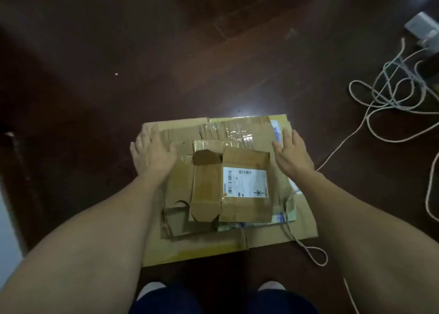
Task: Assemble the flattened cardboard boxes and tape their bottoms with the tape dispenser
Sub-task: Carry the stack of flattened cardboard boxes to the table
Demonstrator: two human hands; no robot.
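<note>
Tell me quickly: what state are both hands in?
Left hand: open, fingers straight, at the cardboard stack left edge.
Right hand: open, fingers straight, holding nothing.

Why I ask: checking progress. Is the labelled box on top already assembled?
No, the labelled box lies flat on the cardboard stack, flaps spread, with the left hand and right hand open beside it.

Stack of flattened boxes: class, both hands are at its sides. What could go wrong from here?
The pale cord lies across the right side of the stack; lifting may snag it. The small labelled box on top could slide off if the left hand and right hand tilt the pile.
</note>
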